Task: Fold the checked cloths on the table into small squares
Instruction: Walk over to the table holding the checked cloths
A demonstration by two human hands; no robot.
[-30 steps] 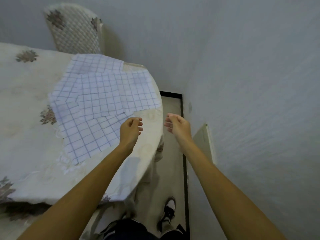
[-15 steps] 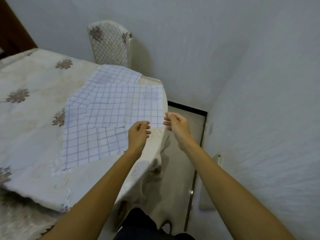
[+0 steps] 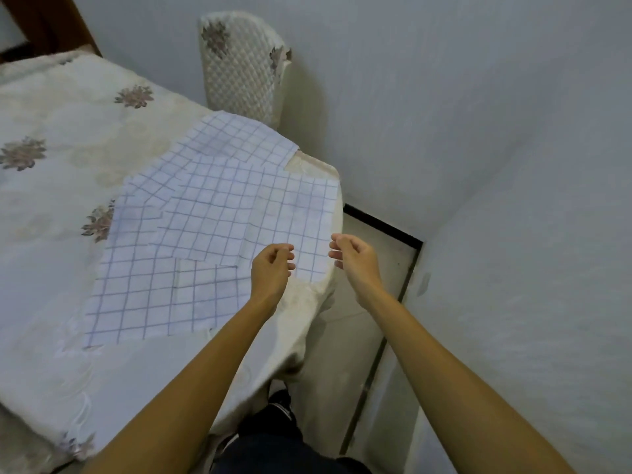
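Observation:
Several white cloths with a thin blue check (image 3: pixel 219 213) lie spread flat and overlapping near the right corner of the table. My left hand (image 3: pixel 272 270) hovers over the near right part of the cloths, fingers loosely curled, holding nothing. My right hand (image 3: pixel 354 260) hangs just past the table's right edge, above the floor, fingers half curled and empty. Neither hand touches a cloth, as far as I can see.
The table (image 3: pixel 61 206) wears a cream cover with brown flower prints. A quilted chair back (image 3: pixel 244 63) stands behind the far corner. A grey wall (image 3: pixel 513 200) runs close along the right, with a narrow strip of floor (image 3: pixel 345 336) between it and the table.
The view has swung left and moved closer, so the cloths now sit more centrally. Both hands have stayed empty and now sit nearer the cloths' right edge.

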